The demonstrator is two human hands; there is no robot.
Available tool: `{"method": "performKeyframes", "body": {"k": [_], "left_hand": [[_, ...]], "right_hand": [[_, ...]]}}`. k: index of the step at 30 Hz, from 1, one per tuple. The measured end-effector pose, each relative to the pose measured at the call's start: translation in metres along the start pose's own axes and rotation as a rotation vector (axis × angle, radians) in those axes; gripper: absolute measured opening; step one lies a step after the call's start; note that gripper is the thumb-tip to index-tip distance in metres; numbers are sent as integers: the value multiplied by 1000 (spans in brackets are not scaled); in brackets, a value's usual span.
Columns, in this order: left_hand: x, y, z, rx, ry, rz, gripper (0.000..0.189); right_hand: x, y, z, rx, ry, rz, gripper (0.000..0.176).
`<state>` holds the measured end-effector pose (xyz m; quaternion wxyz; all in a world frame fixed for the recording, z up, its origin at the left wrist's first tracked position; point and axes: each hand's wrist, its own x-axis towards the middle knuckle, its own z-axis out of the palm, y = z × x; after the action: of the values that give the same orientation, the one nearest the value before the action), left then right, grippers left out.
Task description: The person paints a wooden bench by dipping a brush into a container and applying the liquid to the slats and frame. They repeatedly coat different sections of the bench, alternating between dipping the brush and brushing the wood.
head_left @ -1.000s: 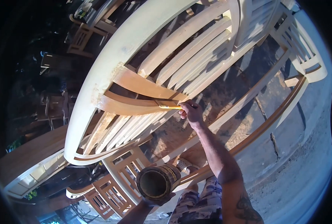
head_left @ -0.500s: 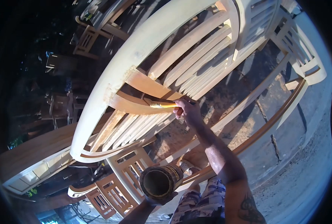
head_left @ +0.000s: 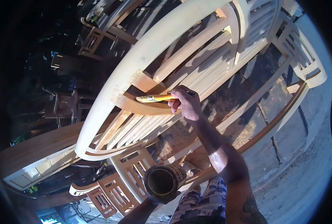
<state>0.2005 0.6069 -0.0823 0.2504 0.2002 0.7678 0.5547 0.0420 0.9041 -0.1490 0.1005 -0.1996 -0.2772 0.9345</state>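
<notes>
My right hand [head_left: 185,102] pinches the yellow handle of a paintbrush [head_left: 154,98]. The bristles point left and lie at the curved back slat of a pale wooden bench [head_left: 132,54]; whether they touch it is hard to tell. That slat looks darker orange than the pale top rail. Below, my left hand [head_left: 166,198] holds a round open can [head_left: 164,182] from underneath, its mouth facing me and its inside dark.
Unpainted-looking wooden furniture [head_left: 108,194] stands at the lower left beside a long brown board [head_left: 39,145]. More chairs [head_left: 91,41] are in shade at the upper left. The bench's front rail [head_left: 274,121] crosses at the right, above a cracked concrete floor [head_left: 285,156].
My right hand has moved slightly up with the brush, whose bristles are now further left along the curved slat. The view has shifted a little; the can is still in my left hand.
</notes>
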Motion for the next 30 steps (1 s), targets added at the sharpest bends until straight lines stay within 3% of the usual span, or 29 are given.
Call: {"method": "performKeyframes", "body": {"k": [4,6,9,13,17,20,28,30], "left_hand": [[-1,7,0,-29,27,2,116],[-3,3,-6,23,-9,7,116],[-8,8,-4,40,3,-9,114],[-5,20,-4,79,-26,-8,110],[-4,27,-6,79,-30,0,108],[-5,29,-8,109,-33,1,108],[-7,30,-9,58,7,-18,106],[-8,30,-9,83,-2,-7,104]], "right_hand": [[13,42,-59,-213,130,151,17],[22,57,-88,-647,53,-154,14],[5,18,-18,-258,101,103,18],[-12,-27,50,-63,-71,30,12],[-16,-29,60,-131,96,-79,17],[-16,3,69,-30,-19,-110,19],[-28,15,64,-20,95,-85,15],[-39,22,77,15,-10,-181,14]]}}
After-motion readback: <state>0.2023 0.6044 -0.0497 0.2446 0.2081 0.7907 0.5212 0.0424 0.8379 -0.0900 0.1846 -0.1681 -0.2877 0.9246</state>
